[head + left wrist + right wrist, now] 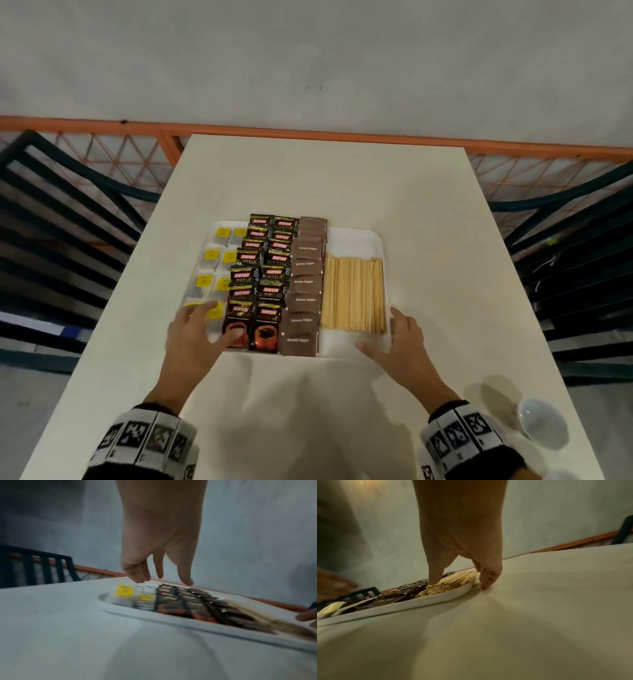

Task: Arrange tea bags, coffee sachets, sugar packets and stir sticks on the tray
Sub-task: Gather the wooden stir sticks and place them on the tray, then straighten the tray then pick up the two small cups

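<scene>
My left hand (191,337) hovers, fingers loosely spread and holding nothing, over the tray's (352,236) near-left corner; my right hand (399,337) rests relaxed at its near-right rim. Tea bags (212,255), coffee sachets (265,274), sugar packets (305,284) and stir sticks (354,294) lie in rows mid-desk (arranging looks finished). Only the right wrist view shows my fingertips (485,585) touching the desk (342,178).

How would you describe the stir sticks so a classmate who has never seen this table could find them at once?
Start at the white tray in the middle of the table. Look along its right side, next to the column of brown sugar packets. The stir sticks are the only pale wooden strips there, lying side by side, unlike the printed packets around them.
</scene>
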Demonstrator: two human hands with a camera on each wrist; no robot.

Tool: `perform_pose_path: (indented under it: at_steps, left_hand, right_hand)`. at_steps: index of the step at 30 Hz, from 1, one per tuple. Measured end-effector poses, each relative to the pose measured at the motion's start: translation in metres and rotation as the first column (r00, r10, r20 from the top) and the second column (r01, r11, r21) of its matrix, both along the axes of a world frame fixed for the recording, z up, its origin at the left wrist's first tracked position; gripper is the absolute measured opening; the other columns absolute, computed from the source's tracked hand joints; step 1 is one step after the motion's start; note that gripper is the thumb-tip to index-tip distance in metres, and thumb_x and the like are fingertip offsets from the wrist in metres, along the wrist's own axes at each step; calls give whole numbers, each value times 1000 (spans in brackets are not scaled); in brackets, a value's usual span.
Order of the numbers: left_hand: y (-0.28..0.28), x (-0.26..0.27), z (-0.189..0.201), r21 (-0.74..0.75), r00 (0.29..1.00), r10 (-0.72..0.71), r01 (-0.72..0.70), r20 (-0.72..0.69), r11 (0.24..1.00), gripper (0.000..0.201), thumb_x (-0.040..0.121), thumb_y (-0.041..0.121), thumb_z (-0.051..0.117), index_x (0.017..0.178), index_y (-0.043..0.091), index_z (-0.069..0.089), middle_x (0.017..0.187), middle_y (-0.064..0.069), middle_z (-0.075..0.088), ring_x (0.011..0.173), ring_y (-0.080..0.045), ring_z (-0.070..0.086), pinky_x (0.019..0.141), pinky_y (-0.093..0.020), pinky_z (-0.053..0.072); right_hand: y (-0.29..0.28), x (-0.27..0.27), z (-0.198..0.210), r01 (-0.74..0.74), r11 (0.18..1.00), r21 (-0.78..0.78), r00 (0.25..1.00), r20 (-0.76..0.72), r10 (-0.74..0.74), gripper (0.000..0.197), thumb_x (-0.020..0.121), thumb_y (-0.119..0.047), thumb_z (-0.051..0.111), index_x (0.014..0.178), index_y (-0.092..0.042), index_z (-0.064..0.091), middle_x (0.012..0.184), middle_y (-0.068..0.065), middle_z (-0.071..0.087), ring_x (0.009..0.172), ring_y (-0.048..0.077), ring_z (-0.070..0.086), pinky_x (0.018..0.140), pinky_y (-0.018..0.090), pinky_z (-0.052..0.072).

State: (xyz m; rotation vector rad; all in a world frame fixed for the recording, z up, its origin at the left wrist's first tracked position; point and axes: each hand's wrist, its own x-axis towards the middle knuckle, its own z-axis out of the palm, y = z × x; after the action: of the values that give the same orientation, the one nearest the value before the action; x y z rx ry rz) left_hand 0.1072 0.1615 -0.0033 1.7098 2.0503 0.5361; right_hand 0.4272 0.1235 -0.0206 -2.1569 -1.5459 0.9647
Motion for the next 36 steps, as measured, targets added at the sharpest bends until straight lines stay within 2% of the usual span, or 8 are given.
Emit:
perform_pose_path:
  at_steps: [3, 6, 9, 12, 18, 27, 32, 36]
  left_hand:
    - [-12, -31, -5, -226, 982, 127, -156, -139, 962, 99, 53, 48, 85, 135, 13, 42, 135, -22, 41, 122, -44, 40, 98, -55, 35]
    - [-19, -46, -14, -226, 988, 154, -151, -7, 962, 113, 46, 36, 91, 138, 3, 34, 129, -27, 39, 116, -42, 41, 95, -50, 37]
    - [-15, -59, -24, -128, 991, 32, -15, 130, 992, 85, 50, 16, 90, 120, -10, 49, 106, -26, 55, 98, -33, 41, 86, -42, 39]
    - [-10, -69, -23, -80, 970, -4, 25, 243, 996, 47, 58, 8, 85, 97, 4, 59, 82, -9, 59, 93, -23, 38, 80, -38, 40]
    - [-3, -81, -30, -36, 959, -85, 98, 272, 995, 35, 61, 10, 83, 80, 18, 55, 73, 2, 56, 85, -23, 42, 60, -16, 27]
    - [35, -87, -31, -66, 968, -81, 99, 240, 993, 33, 66, 13, 81, 94, 13, 62, 90, -14, 60, 75, -11, 42, 60, -14, 31]
    - [67, -87, -31, -50, 973, -46, 58, 228, 997, 29, 69, 10, 78, 95, 10, 65, 76, 3, 54, 90, -32, 58, 78, -37, 45]
    - [93, -83, -31, -40, 977, -21, 30, 213, 999, 24, 76, 10, 71, 99, 11, 66, 84, -6, 57, 92, -31, 58, 76, -33, 42]
  right_hand:
    - [-9, -5, -5, 67, 996, -61, 997, -24, -68, 101, 61, -50, 79, 141, -14, 28, 131, 7, 38, 126, 24, 34, 106, 37, 32]
    - [-20, -7, -8, 68, 997, -41, 998, -12, -69, 101, 53, -50, 84, 135, -15, 37, 124, 6, 44, 121, 26, 38, 102, 42, 39]
    - [-29, -15, -6, 108, 994, -11, 993, -43, -108, 86, 61, -28, 85, 133, -11, 40, 121, 6, 43, 116, 31, 43, 99, 46, 42]
    - [-34, -20, -7, 182, 981, 62, 983, -50, -179, 70, 70, -11, 79, 131, -8, 45, 105, -1, 41, 111, 36, 51, 95, 50, 46]
    - [-33, -26, -9, 214, 970, 116, 977, -6, -215, 56, 74, -11, 75, 125, -9, 52, 92, -7, 45, 102, 32, 53, 90, 42, 48]
    - [3, -31, -3, 180, 973, 144, 982, 29, -186, 50, 73, -11, 75, 120, -8, 57, 95, 1, 50, 101, 33, 55, 89, 44, 48]
    - [49, -28, 0, 112, 989, 102, 988, 98, -122, 40, 74, -16, 71, 111, -4, 60, 103, 16, 62, 100, 33, 51, 89, 42, 44]
    - [88, -25, -4, 67, 994, 91, 987, 141, -79, 37, 74, -17, 72, 105, -2, 59, 99, 16, 62, 99, 33, 51, 86, 36, 41]
